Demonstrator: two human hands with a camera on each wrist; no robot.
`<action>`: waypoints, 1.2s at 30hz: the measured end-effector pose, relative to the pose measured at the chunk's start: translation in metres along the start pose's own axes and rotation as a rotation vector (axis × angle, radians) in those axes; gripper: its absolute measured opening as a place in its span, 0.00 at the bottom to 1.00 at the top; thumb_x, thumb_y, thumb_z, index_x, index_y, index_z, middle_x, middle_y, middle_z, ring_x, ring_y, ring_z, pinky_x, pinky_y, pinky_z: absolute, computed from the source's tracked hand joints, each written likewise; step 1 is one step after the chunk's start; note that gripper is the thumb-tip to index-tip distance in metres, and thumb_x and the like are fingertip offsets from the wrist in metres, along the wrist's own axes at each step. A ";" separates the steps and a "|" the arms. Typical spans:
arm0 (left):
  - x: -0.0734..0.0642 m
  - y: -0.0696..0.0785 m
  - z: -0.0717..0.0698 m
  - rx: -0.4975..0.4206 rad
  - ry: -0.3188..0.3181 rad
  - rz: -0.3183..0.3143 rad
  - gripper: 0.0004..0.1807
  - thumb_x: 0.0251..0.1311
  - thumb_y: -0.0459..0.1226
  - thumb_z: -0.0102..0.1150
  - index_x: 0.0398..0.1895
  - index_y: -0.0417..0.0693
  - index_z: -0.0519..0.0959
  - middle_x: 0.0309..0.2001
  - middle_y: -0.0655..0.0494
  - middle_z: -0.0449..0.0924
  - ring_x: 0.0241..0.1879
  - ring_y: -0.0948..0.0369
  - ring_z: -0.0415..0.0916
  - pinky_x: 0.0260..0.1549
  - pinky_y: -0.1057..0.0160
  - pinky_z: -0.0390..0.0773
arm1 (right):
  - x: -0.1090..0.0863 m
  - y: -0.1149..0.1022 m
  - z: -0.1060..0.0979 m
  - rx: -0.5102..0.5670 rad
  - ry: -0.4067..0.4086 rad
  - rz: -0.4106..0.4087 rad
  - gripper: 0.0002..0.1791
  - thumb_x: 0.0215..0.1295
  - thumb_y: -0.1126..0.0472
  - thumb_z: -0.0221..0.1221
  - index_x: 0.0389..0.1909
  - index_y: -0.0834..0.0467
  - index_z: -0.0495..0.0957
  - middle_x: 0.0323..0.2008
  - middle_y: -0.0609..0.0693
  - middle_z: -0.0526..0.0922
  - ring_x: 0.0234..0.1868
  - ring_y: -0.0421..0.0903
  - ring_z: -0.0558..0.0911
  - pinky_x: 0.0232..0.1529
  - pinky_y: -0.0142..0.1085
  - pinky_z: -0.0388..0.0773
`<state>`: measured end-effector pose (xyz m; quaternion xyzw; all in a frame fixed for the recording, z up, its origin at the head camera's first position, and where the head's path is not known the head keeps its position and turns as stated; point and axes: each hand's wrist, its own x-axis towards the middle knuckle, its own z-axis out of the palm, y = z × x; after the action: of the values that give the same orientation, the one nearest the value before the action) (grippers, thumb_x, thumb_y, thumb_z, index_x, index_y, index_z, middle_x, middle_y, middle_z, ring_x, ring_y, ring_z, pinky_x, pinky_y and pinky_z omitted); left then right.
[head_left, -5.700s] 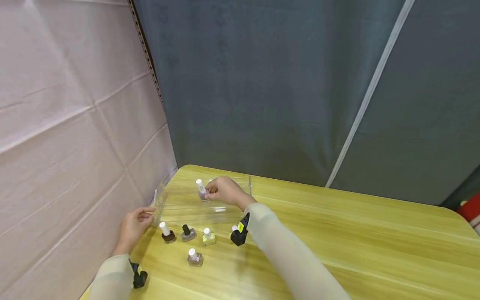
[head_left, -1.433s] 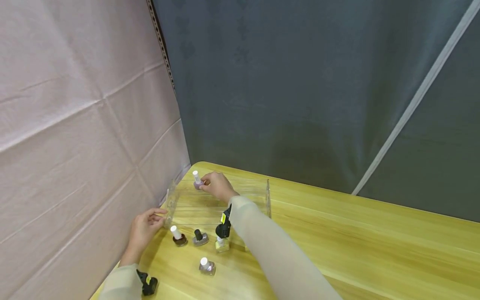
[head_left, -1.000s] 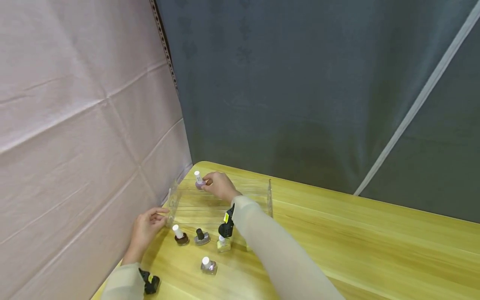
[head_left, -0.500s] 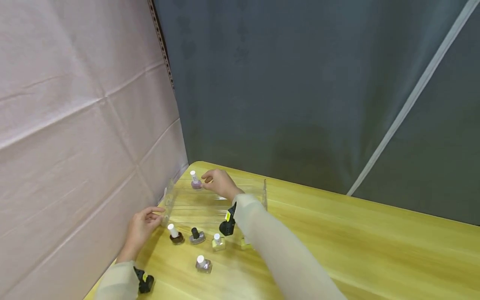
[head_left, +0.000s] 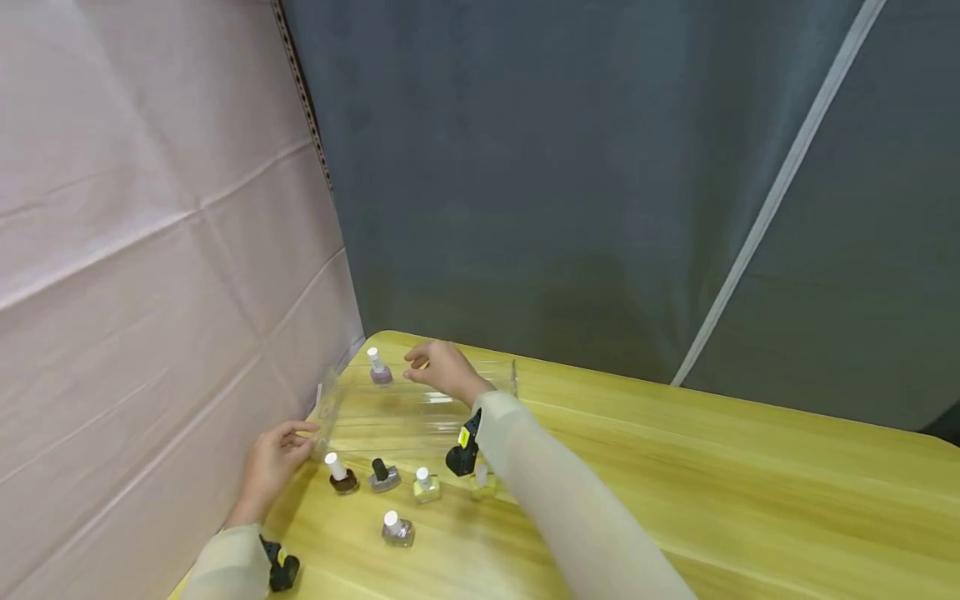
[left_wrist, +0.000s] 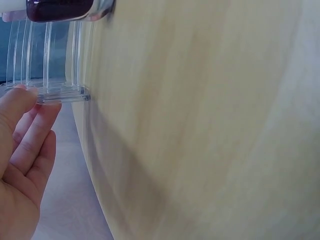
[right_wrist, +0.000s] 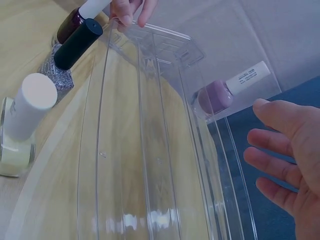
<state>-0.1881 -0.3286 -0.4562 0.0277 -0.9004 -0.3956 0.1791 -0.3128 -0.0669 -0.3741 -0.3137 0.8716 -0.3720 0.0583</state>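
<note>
A clear acrylic stepped rack (right_wrist: pixel 160 125) stands on the table, and my left hand (head_left: pixel 272 468) pinches its left end panel (left_wrist: pixel 62 94) between thumb and fingers. On the rack's rear tier, near the left end, a lilac nail polish bottle (head_left: pixel 380 373) with a white cap stands upright. My right hand (head_left: pixel 448 371) hovers just right of that bottle, fingers apart from it and holding nothing. In front of the rack are a dark red polish bottle (head_left: pixel 343 479), a glittery grey one with a black cap (head_left: pixel 384 477) and a yellow one (head_left: pixel 427 488).
Nearer the front edge sits a mauve polish bottle (head_left: pixel 398 533). Another yellow bottle (head_left: pixel 483 486) is partly behind the right wrist camera. A pale cloth wall (head_left: pixel 150 333) borders the table's left side; a dark curtain (head_left: pixel 525 208) hangs behind.
The right hand has let go of the lilac nail polish bottle, which now stands on the rack's rear tier, and has drawn off to the right. The left hand keeps its hold on the rack.
</note>
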 end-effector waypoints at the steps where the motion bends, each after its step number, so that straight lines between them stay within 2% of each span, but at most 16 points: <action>1: 0.001 -0.001 0.000 0.000 -0.005 -0.005 0.11 0.53 0.23 0.61 0.41 0.34 0.79 0.28 0.43 0.82 0.25 0.59 0.79 0.22 0.69 0.77 | -0.001 0.000 -0.001 -0.002 0.002 -0.003 0.17 0.62 0.58 0.61 0.52 0.57 0.78 0.45 0.50 0.82 0.43 0.42 0.80 0.42 0.32 0.76; 5: 0.008 -0.005 -0.001 0.006 -0.017 -0.007 0.11 0.53 0.24 0.61 0.42 0.34 0.79 0.29 0.42 0.82 0.25 0.59 0.79 0.22 0.69 0.77 | -0.002 0.000 -0.008 -0.018 0.008 -0.018 0.18 0.62 0.57 0.60 0.52 0.57 0.78 0.44 0.48 0.83 0.42 0.40 0.81 0.43 0.32 0.76; 11: 0.017 -0.010 -0.002 0.033 0.006 0.033 0.11 0.51 0.22 0.61 0.40 0.34 0.80 0.28 0.42 0.82 0.24 0.62 0.78 0.22 0.70 0.76 | -0.006 0.001 -0.016 -0.043 0.020 -0.037 0.17 0.62 0.58 0.61 0.51 0.58 0.79 0.43 0.49 0.83 0.41 0.41 0.81 0.43 0.32 0.76; 20: 0.031 -0.015 0.000 0.001 -0.008 0.035 0.11 0.54 0.24 0.61 0.42 0.34 0.79 0.29 0.42 0.82 0.24 0.64 0.78 0.23 0.70 0.76 | -0.015 0.009 -0.029 -0.035 0.026 -0.026 0.16 0.62 0.59 0.61 0.51 0.58 0.79 0.42 0.49 0.84 0.39 0.40 0.82 0.40 0.31 0.77; 28: 0.043 -0.017 -0.003 -0.038 -0.009 0.028 0.12 0.54 0.24 0.60 0.43 0.31 0.78 0.28 0.38 0.81 0.23 0.57 0.78 0.18 0.67 0.74 | -0.021 0.012 -0.044 -0.070 0.036 -0.028 0.18 0.62 0.57 0.60 0.52 0.57 0.78 0.44 0.49 0.83 0.40 0.41 0.82 0.39 0.30 0.77; 36: 0.049 -0.023 -0.006 -0.020 -0.017 0.021 0.09 0.54 0.24 0.59 0.40 0.30 0.79 0.30 0.38 0.81 0.23 0.68 0.76 0.21 0.71 0.75 | -0.029 0.017 -0.049 -0.065 0.050 -0.027 0.16 0.63 0.57 0.59 0.52 0.55 0.78 0.44 0.47 0.83 0.40 0.39 0.80 0.40 0.31 0.76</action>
<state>-0.2338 -0.3578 -0.4544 0.0128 -0.8981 -0.4028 0.1758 -0.3150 -0.0108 -0.3547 -0.3180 0.8801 -0.3520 0.0212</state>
